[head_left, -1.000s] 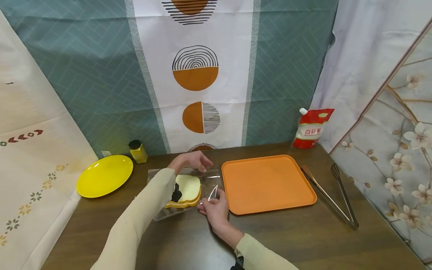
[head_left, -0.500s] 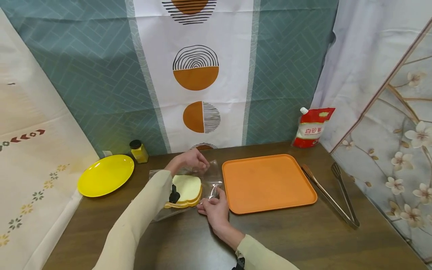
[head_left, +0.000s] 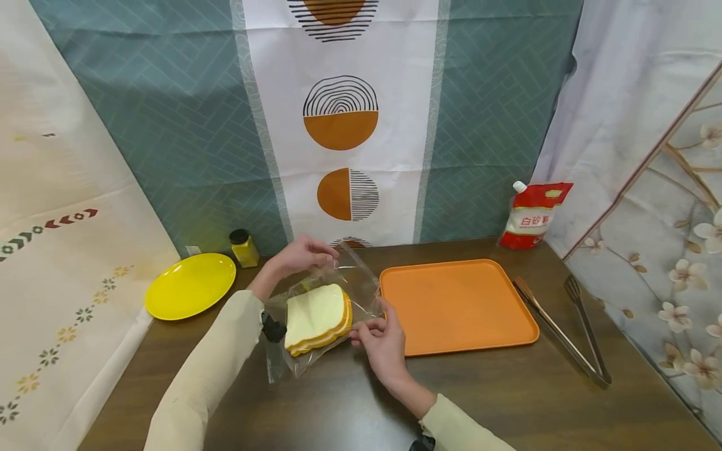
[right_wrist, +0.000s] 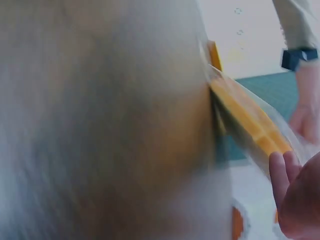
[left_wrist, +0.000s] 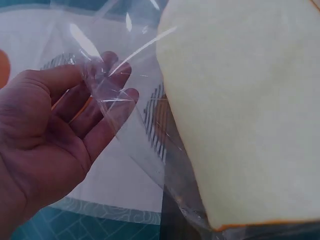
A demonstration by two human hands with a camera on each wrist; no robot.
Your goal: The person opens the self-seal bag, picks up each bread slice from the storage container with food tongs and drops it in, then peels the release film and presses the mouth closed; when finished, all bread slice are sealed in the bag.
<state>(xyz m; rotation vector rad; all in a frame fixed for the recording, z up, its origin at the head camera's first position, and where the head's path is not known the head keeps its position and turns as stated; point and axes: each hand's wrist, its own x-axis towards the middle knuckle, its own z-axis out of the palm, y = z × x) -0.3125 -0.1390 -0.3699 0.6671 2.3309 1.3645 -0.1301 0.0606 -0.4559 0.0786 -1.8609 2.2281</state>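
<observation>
A stack of bread slices [head_left: 317, 314], pale on top with orange-yellow crust, lies inside a clear plastic bag [head_left: 360, 279] over the table's left middle. My left hand [head_left: 298, 257] pinches the bag's far edge between thumb and fingers; the left wrist view shows the film caught at the fingertips [left_wrist: 131, 95], beside the large pale bread face [left_wrist: 240, 115]. On the near right side, my right hand [head_left: 385, 347] holds the bag's other edge, close to the bread's corner. From the right wrist, the crust side [right_wrist: 250, 120] appears tilted beside the fingers; much of that view is blurred.
An orange tray [head_left: 457, 307] lies just right of the bag, close to my right hand. Farther right are metal tongs [head_left: 564, 341] and a red-and-white pouch [head_left: 533, 216]. A yellow plate [head_left: 192, 285] and a black-lidded yellow jar [head_left: 244, 249] stand at the back left.
Both hands have shifted and the bag has turned, its right side rising from the table with the bread tilting. My left hand moved left and slightly farther back. The head view shifted slightly.
</observation>
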